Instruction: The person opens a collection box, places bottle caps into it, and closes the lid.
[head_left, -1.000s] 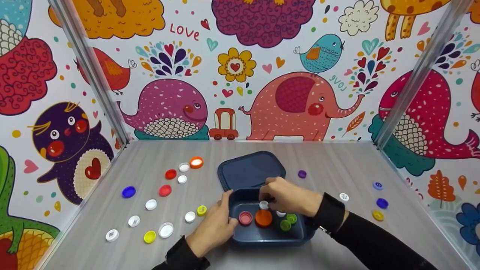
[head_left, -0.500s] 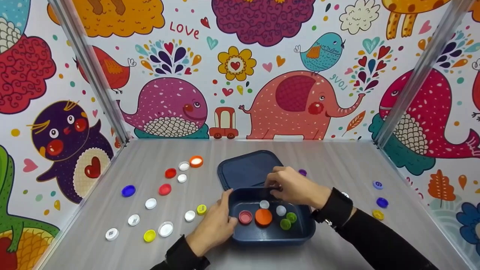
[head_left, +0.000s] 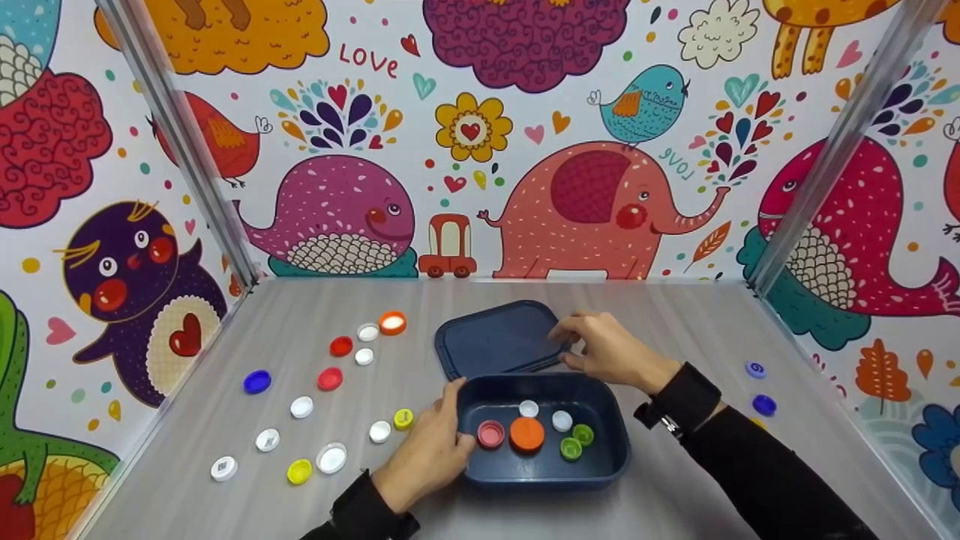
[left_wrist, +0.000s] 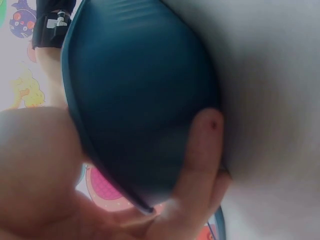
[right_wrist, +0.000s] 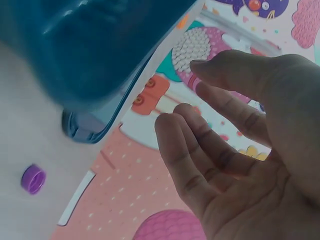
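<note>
A dark blue plastic box stands on the table with its top uncovered. Inside lie a pink cap, an orange cap, two white caps, one of them this white cap, and two green caps, such as this green cap. My left hand grips the box's left end, fingers against its outer wall in the left wrist view. Over the right edge of the dark blue lid, just behind the box, is my right hand. Its fingers are loosely bent and hold nothing in the right wrist view.
Several loose caps lie left of the box, among them a blue cap and a yellow cap. Another blue cap lies far right. A purple cap shows in the right wrist view. Printed panels wall the table.
My right hand has come up out of the box and moved back and right, towards the lid's right edge. The white cap it was touching now lies in the box. My left hand stays put.
</note>
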